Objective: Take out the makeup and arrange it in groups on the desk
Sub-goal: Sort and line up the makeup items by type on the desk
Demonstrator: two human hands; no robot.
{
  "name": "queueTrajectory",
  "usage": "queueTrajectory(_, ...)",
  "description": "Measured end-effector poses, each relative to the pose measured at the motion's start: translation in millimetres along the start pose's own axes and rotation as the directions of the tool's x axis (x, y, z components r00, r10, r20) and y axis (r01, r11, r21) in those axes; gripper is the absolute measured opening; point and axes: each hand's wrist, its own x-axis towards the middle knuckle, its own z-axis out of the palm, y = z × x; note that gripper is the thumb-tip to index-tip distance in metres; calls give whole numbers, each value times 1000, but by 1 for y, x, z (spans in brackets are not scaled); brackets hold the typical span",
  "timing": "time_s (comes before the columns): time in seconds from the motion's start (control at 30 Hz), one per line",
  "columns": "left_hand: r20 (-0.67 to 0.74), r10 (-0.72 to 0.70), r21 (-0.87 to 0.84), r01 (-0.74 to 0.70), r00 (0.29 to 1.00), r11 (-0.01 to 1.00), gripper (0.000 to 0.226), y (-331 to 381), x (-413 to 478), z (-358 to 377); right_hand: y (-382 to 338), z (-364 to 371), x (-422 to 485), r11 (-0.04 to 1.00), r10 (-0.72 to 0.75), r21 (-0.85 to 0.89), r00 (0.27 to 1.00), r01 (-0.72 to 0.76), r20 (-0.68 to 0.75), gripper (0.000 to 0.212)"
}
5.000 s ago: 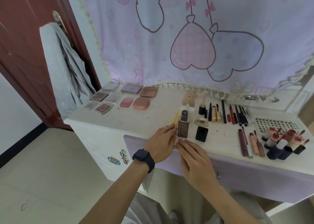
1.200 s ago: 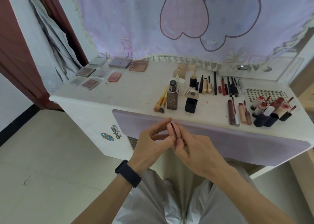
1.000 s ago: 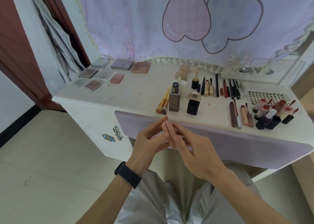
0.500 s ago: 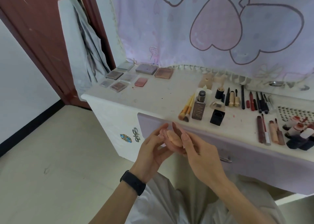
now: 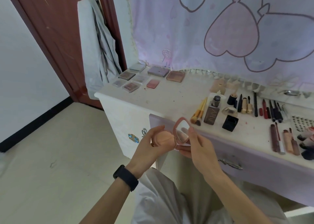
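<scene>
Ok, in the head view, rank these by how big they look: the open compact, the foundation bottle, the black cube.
1. Compact, largest, though nearest the camera.
2. Foundation bottle.
3. Black cube.

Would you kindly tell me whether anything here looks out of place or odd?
Only the pink compact stands out: it is off the desk, held open between the left hand and right hand, puff and mirror showing, while the other makeup lies grouped on top. Small reddish specks dot the desk.

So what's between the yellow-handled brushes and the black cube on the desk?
In the head view, a brown foundation bottle stands upright between the brushes and the black cube.
</scene>
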Motion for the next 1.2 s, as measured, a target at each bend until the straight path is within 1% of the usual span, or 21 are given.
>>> queueTrajectory(0.03,-13,33,103,-32,999,994,60,0,1,-2,0,2,1,1000,9,6,1000,-9,-6,32)
queueTrajectory(0.1,-42,65,181,-56,997,982,60,0,3,-6,0,5,1,1000,20,12,1000,-19,-9,33)
queueTrajectory(0.17,-67,59,183,-46,996,982,65,-1,4,-9,0,8,1,1000,21,22,1000,-21,-4,34)
queueTrajectory(0.3,-53,81,197,-69,995,978,63,-4,4,-12,-2,11,2,999,13,35,1000,-13,-2,31)
queueTrajectory(0.4,-47,82,193,-72,996,978,75,-3,4,-12,-3,9,2,999,5,32,1000,-5,2,32)
queueTrajectory(0.47,-41,88,209,-77,995,975,76,-2,4,-12,-4,8,2,999,3,36,1000,-3,10,30)
queueTrajectory(0.53,-15,87,239,-81,996,968,77,-2,5,-13,-6,7,3,999,6,41,1000,-6,14,28)
queueTrajectory(0.6,28,84,294,-89,996,952,84,0,7,-14,-8,5,4,998,5,57,1000,-6,15,26)
queueTrajectory(0.67,71,78,402,-100,994,910,94,5,11,-16,-9,4,5,998,4,60,1000,-5,28,28)
queueTrajectory(0.73,118,64,559,-119,991,821,96,14,16,-18,-10,5,7,999,7,52,999,-9,44,30)
queueTrajectory(0.77,142,63,633,-139,988,762,90,19,19,-18,-10,5,8,999,6,49,999,-9,49,31)
queueTrajectory(0.87,209,101,786,-229,973,574,53,31,28,-18,-13,8,9,999,-42,17,997,41,69,38)
queueTrajectory(0.93,229,132,828,-264,965,495,45,37,32,-18,-17,9,13,998,-62,-9,995,62,74,40)
queueTrajectory(1.0,239,183,841,-298,954,451,45,41,37,-19,-20,10,21,997,-70,-13,995,71,71,36)
queueTrajectory(1.1,201,213,852,-278,956,444,45,46,48,-22,-26,11,29,998,-66,20,994,64,86,35)
queueTrajectory(1.13,182,222,854,-266,958,448,44,47,52,-24,-26,10,28,997,-80,-8,993,81,92,37)
queueTrajectory(1.17,158,231,852,-251,960,460,43,48,58,-25,-26,7,27,990,-111,-75,990,118,87,39)
queueTrajectory(1.2,126,234,846,-228,964,482,45,49,63,-27,-23,3,25,968,-157,-184,984,169,78,37)
